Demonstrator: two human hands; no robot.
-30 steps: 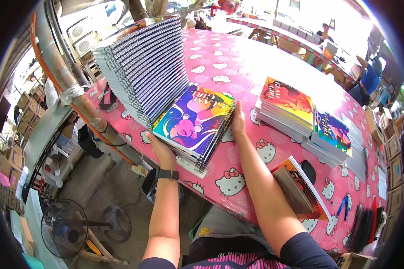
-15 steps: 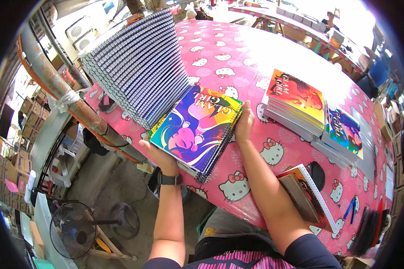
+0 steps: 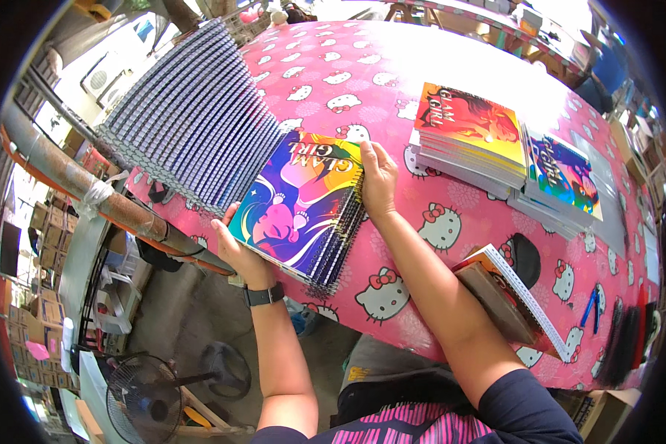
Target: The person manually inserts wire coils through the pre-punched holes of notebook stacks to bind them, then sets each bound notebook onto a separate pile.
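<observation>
A small stack of spiral notebooks (image 3: 292,203) with bright purple, blue and yellow illustrated covers lies between my hands at the table's near left edge. My left hand (image 3: 242,255), a dark watch on its wrist, grips the stack's near left side, with some fingers hidden by it. My right hand (image 3: 378,179) presses against the far right corner beside the black coil bindings, its fingers close together. Directly behind, a tall pile of spiral notebooks (image 3: 192,118) leans with its coils turned towards me.
Two shorter piles, red-yellow covers (image 3: 473,133) and blue-green covers (image 3: 566,174), stand at right. Nearer lie a white-coiled notebook (image 3: 529,296) with a brown block, blue pliers-like tool (image 3: 591,308) and black coils (image 3: 620,344). A rusty pipe (image 3: 126,207) and a fan (image 3: 144,399) are left.
The whole view has shifted, so the table things appear farther left and higher. My hands still hold the notebook stack beside the tall pile; the coils at its near right now look more fanned out.
</observation>
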